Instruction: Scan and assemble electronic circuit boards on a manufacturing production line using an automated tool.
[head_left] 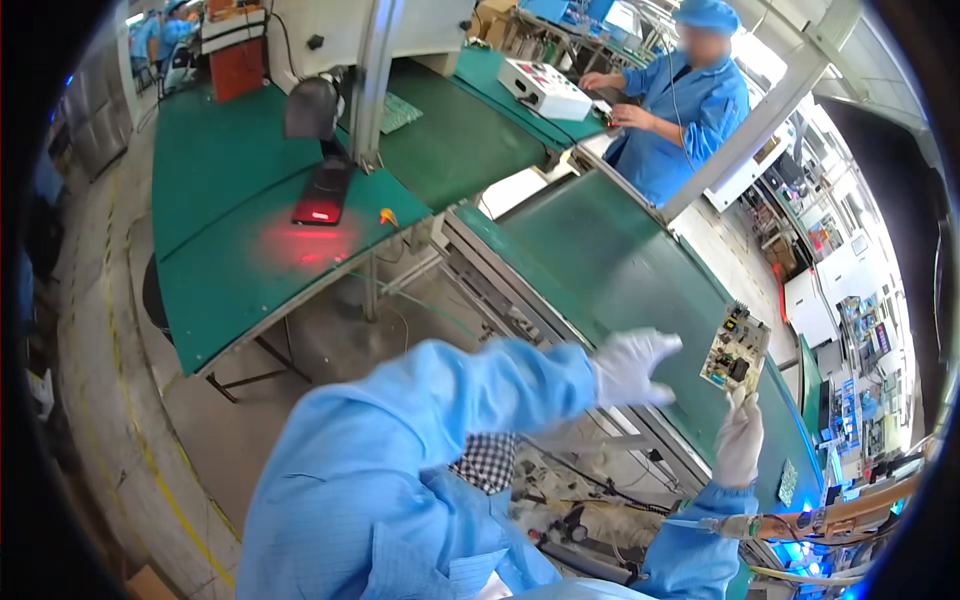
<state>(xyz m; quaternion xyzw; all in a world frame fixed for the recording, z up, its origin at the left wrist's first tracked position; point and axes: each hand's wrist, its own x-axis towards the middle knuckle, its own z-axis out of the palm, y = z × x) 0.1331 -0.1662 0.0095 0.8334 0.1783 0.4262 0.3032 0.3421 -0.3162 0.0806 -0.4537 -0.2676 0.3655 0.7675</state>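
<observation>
Board (737, 340): component side up, gripped along its near edge by the gloved right hand (738, 440); positioned over the belt (640, 270), contact with it cannot be told. Left hand (637, 368): gloved, empty, fingers spread, over the belt's near side and apart from the board.

Risks, as judged: one-edge grip leaves the far end unsupported; a loosened pinch or slick glove could let it tip or drop. Glove fabric could snag on tall parts. Left hand, if swung right carelessly, could knock the board.

Farther left: surface (215, 250) lit red beneath a dark scanner (312, 108). Beyond the belt: co-worker (680, 130), beside a white box (545, 90).
</observation>
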